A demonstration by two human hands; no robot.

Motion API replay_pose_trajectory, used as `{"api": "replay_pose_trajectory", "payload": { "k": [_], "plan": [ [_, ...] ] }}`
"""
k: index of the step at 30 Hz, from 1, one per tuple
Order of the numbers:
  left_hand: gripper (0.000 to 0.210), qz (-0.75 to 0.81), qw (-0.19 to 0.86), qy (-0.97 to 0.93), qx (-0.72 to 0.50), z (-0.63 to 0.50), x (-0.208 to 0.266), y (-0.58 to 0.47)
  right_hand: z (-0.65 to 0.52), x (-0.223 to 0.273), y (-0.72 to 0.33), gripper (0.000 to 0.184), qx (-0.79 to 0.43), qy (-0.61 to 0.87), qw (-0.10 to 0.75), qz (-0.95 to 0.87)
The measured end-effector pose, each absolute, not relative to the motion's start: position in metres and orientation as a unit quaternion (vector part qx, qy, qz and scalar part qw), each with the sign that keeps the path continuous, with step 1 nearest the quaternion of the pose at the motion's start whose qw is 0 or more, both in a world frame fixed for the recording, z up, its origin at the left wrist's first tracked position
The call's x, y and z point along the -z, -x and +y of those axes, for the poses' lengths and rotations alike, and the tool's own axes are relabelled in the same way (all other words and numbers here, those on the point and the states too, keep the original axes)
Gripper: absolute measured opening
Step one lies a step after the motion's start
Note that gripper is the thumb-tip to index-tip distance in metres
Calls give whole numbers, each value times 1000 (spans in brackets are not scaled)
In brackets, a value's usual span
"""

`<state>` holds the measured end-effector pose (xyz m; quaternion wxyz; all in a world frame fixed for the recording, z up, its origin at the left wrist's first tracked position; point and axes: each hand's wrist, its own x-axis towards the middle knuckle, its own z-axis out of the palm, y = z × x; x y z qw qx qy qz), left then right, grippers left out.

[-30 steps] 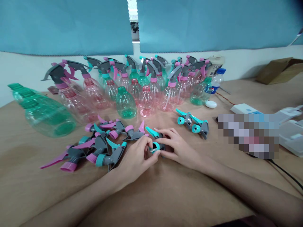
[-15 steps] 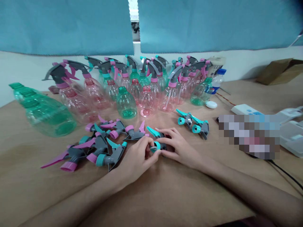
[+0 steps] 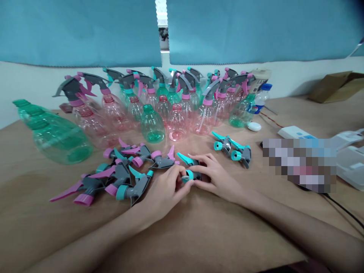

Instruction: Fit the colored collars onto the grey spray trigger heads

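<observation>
On the table in front of me, my right hand [image 3: 214,176] grips a trigger spray head [image 3: 196,176] with a grey body, turquoise trigger and turquoise collar. The collar's open mouth faces my left hand [image 3: 167,185]. Left thumb and index finger are pinched at that mouth, where a small pale disc [image 3: 185,178] shows between them; the other left fingers are curled and partly hidden. Just left of my left hand lie several loose spray heads, including a turquoise one [image 3: 135,186] and a pink one [image 3: 163,159]. Two more turquoise spray heads [image 3: 241,155] lie beyond my right hand.
Behind the loose heads stand green bottles [image 3: 152,125] and pink bottles [image 3: 178,123], several topped with spray heads. Green bottles [image 3: 59,140] lean at the left. To the right are a white oval object [image 3: 254,126], a power strip [image 3: 295,132], a cable and a cardboard box [image 3: 335,87].
Both hands keep the same hold on the spray head, with hardly any movement. The whole view has shifted very slightly.
</observation>
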<state>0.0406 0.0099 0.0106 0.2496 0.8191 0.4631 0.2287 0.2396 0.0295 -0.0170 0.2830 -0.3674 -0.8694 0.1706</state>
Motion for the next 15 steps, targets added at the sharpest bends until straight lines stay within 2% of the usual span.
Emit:
{"api": "replay_pose_trajectory", "payload": {
  "k": [15],
  "plan": [
    [21, 451, 243, -828, -226, 9, -6, -38, 29, 15, -241, 25, -170, 375, 280, -867]
  ]
}}
